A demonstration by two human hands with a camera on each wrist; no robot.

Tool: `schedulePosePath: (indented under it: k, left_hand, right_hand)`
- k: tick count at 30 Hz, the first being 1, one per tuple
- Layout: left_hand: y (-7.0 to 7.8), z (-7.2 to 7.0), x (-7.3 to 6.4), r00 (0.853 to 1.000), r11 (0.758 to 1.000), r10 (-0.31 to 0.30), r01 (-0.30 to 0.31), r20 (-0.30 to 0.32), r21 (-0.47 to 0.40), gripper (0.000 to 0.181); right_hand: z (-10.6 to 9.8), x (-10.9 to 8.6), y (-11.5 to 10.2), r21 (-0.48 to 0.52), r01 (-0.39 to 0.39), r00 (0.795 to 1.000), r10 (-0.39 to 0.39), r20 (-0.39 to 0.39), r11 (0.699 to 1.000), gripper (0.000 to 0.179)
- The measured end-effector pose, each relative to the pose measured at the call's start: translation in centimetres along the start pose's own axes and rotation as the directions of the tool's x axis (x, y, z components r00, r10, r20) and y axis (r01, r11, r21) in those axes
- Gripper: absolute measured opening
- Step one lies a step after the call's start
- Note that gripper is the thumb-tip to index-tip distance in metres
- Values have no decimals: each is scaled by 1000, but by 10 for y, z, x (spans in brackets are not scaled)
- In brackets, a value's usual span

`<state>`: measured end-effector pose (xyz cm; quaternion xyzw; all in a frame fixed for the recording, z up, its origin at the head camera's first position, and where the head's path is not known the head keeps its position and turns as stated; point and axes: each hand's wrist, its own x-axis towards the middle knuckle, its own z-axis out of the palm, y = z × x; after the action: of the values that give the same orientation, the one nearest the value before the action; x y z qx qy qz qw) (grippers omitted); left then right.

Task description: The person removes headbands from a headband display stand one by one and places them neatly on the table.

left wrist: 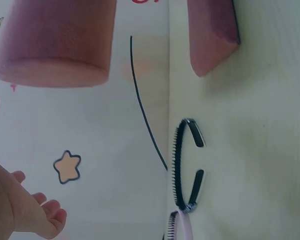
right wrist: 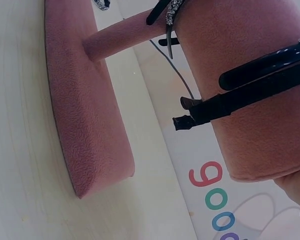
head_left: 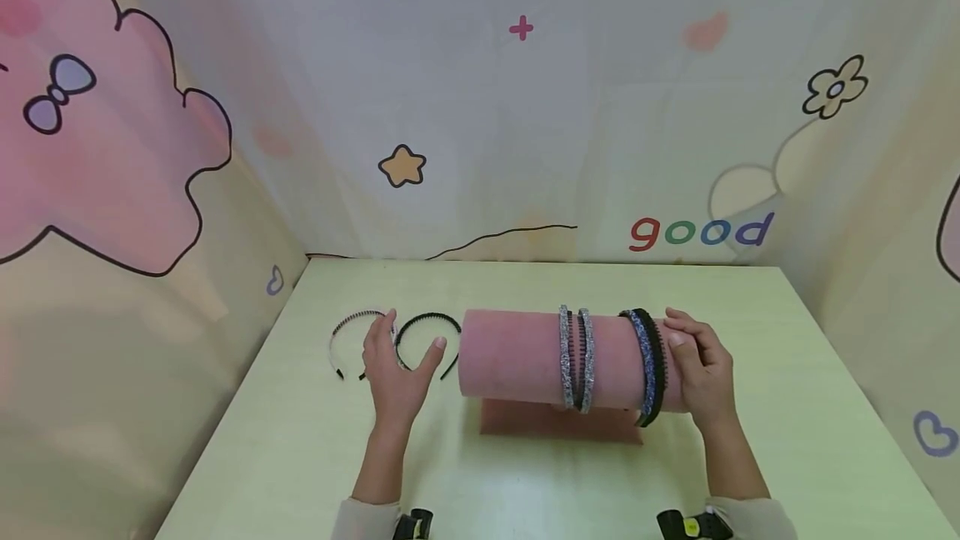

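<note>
A pink plush headband holder (head_left: 513, 352), a horizontal roll on a stem and flat base (right wrist: 90, 135), stands on the table. Two silver glitter headbands (head_left: 588, 361) sit round its middle, and near its right end are a blue glitter headband (head_left: 647, 365) and a black headband (head_left: 660, 369). My right hand (head_left: 705, 369) holds the roll's right end, thumb in front. Off the roll's left end, my left hand (head_left: 395, 377) is spread and holds nothing. Behind it lie a black toothed headband (left wrist: 177, 165) and a pale toothed headband (head_left: 348, 323), both partly hidden in the head view.
The pale table (head_left: 262, 457) ends at a printed curtain (head_left: 465, 107) at the back, with more printed fabric on both sides. The holder's base (head_left: 562, 423) sits below the roll, toward the table's front.
</note>
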<state>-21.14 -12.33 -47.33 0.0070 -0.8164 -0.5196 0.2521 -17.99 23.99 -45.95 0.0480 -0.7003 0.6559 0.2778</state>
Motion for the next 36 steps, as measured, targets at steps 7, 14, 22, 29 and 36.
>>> schedulePosePath:
  k: [7,14,22,29,36]
  left_hand:
    - [14,4,-13,994,994,108,-107,36,-13,80]
    - [29,14,-19,976,979,206,-206,75,-14,79]
    - [48,22,-22,951,964,265,-261,161,-49,80]
    - [60,28,-24,930,961,276,-269,245,-61,78]
    - [72,32,-21,885,931,357,-364,300,-32,78]
  right_hand:
    - [-1,-3,1,10,-30,1000,30,-7,1000,20]
    - [0,-2,-1,20,-38,999,38,-16,999,21]
    - [0,-2,-2,4,-39,999,39,-23,999,22]
    - [0,-3,-1,21,-33,999,33,-22,999,21]
    - [2,-5,-3,41,-42,999,43,-20,998,21]
